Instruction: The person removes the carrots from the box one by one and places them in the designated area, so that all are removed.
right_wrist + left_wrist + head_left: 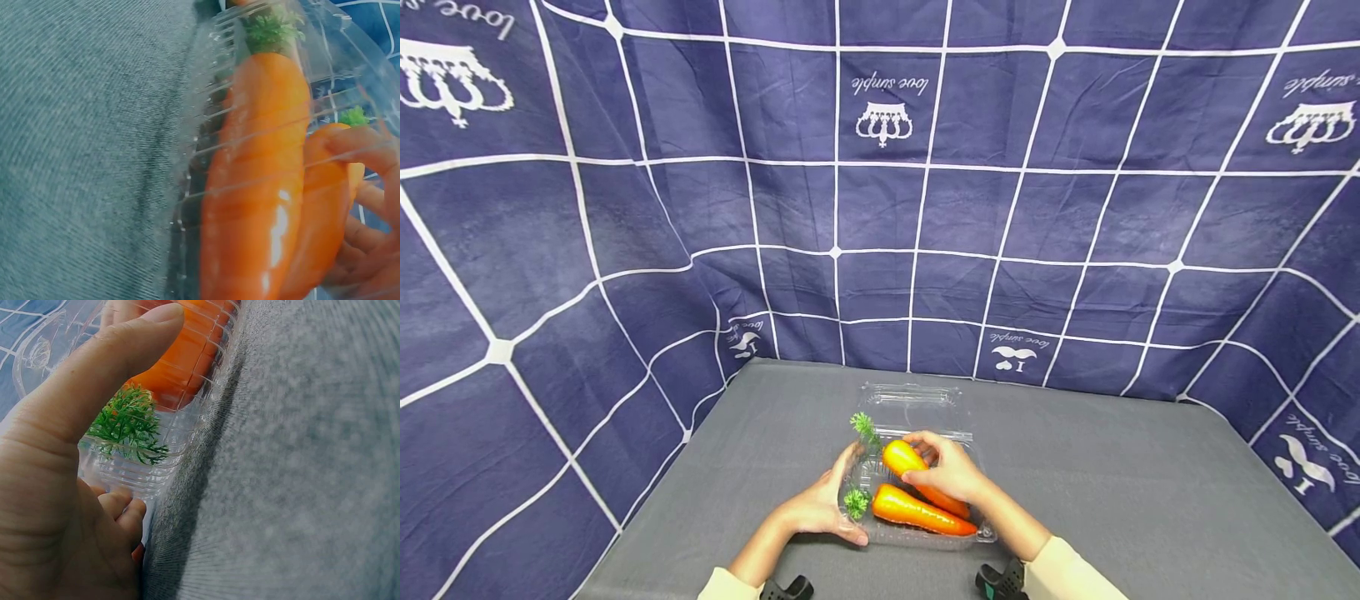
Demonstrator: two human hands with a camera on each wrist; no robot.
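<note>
A clear plastic clamshell box [925,540] lies with its lid folded back, and two orange carrots with leafy green tops are in view at it. The nearer carrot [917,510] lies along the box's near side, its top [128,422] toward the left end. Around that left end my left hand [816,504] holds the box, thumb along the near wall and fingers at the end wall. My right hand [951,468] grips the farther carrot [322,194] between thumb and fingers, over the box. Whether that carrot touches the base cannot be told.
The transparent lid [913,406] extends behind the box on the grey tabletop [1112,475]. A blue cloth [880,208] with white grid lines hangs at the back and sides. Dark straps [1000,579] show near both wrists.
</note>
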